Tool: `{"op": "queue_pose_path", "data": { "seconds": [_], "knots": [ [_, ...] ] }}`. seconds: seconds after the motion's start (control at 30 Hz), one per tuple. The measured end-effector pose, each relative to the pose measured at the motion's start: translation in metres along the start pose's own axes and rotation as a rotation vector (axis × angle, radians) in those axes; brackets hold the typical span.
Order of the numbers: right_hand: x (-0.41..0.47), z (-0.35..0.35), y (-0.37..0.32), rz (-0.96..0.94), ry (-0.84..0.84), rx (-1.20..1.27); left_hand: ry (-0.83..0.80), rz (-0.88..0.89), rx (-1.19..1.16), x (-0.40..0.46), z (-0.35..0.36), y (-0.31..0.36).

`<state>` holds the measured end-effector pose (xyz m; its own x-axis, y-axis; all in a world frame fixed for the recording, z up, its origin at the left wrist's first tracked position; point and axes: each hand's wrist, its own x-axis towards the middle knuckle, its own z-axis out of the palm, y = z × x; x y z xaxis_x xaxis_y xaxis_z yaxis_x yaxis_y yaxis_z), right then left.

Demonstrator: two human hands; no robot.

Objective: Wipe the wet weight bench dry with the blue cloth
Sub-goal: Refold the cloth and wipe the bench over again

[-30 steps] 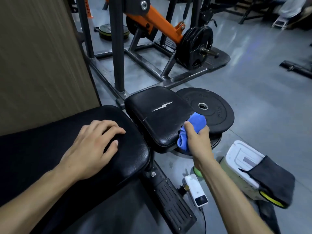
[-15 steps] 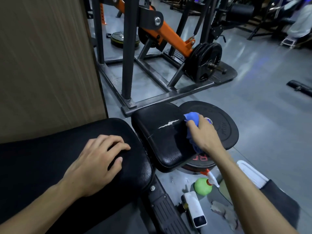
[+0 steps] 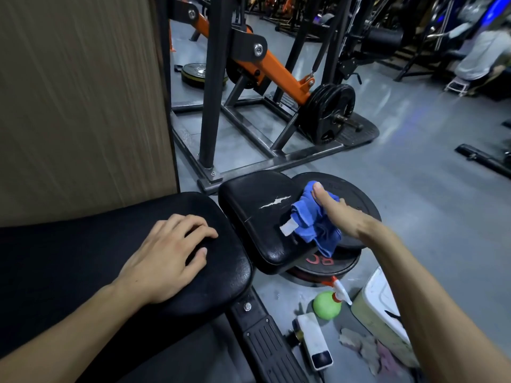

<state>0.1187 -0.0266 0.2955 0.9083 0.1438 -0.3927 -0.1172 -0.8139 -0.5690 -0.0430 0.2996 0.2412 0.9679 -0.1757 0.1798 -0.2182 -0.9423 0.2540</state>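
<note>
The black weight bench has a long back pad (image 3: 83,258) at the lower left and a small seat pad (image 3: 254,214) with a white tear beyond it. My left hand (image 3: 168,258) rests flat on the end of the back pad, fingers relaxed. My right hand (image 3: 334,211) grips the bunched blue cloth (image 3: 312,222) at the seat pad's right edge, thumb on top. A white tag hangs from the cloth. The fingers under the cloth are hidden.
Stacked black weight plates (image 3: 356,205) lie just right of the seat. A green spray bottle (image 3: 327,304), a white device (image 3: 315,341), a white box (image 3: 378,308) and a rag sit on the floor below. An orange-and-black machine (image 3: 265,67) stands behind; a wood panel (image 3: 77,100) at left.
My right hand slid the blue cloth along the seat pad's right edge, away from me and then slightly back, with more cloth now showing. The left hand stayed put. The view tilted upward.
</note>
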Motion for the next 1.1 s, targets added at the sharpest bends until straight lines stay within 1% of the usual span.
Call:
{"op": "queue_pose_path", "data": {
  "seconds": [0.03, 0.1, 0.13, 0.23, 0.3, 0.33, 0.4, 0.47, 0.53, 0.63, 0.73, 0.83, 0.97, 1.03, 1.1],
  "knots": [
    [0.006, 0.004, 0.004, -0.039, 0.104, -0.037, -0.002, -0.001, -0.002, 0.000, 0.000, 0.000],
    [0.012, 0.013, 0.008, -0.154, 0.363, -0.139, -0.002, -0.001, -0.005, 0.000, -0.001, 0.000],
    [0.014, 0.019, 0.012, -0.211, 0.408, -0.156, -0.001, 0.001, -0.006, 0.000, -0.001, 0.000],
    [0.012, 0.035, 0.021, -0.234, 0.285, -0.090, 0.003, 0.004, -0.020, 0.000, 0.000, 0.000],
    [0.010, 0.041, 0.025, -0.208, 0.295, -0.115, 0.012, 0.001, -0.035, 0.000, 0.001, -0.001],
    [0.012, 0.040, 0.027, -0.181, 0.307, -0.112, 0.015, -0.003, -0.040, 0.000, 0.002, -0.001],
    [0.025, 0.035, 0.023, -0.062, 0.286, -0.072, 0.025, -0.005, -0.038, 0.002, 0.003, -0.002],
    [0.043, 0.027, 0.012, 0.038, 0.245, 0.036, 0.034, 0.004, -0.042, 0.003, 0.004, -0.002],
    [0.069, 0.021, -0.006, 0.083, 0.223, 0.134, 0.041, 0.004, -0.061, 0.005, 0.003, -0.002],
    [0.105, 0.026, -0.041, 0.024, 0.232, 0.023, 0.036, 0.006, -0.074, 0.007, 0.003, -0.003],
    [0.113, 0.033, -0.057, -0.048, 0.259, -0.115, 0.029, 0.001, -0.072, 0.006, 0.003, -0.004],
    [0.086, 0.028, -0.031, -0.089, 0.255, -0.111, 0.029, 0.001, -0.074, 0.005, 0.003, -0.004],
    [0.048, 0.019, 0.022, -0.051, 0.212, -0.062, 0.048, 0.009, -0.063, 0.005, 0.003, -0.002],
    [0.053, 0.014, 0.022, -0.050, 0.174, -0.087, 0.050, 0.017, -0.050, 0.006, 0.004, -0.001],
    [0.073, 0.012, 0.002, -0.059, 0.142, -0.127, 0.036, 0.015, -0.054, 0.006, 0.004, -0.002]
  ]
}}
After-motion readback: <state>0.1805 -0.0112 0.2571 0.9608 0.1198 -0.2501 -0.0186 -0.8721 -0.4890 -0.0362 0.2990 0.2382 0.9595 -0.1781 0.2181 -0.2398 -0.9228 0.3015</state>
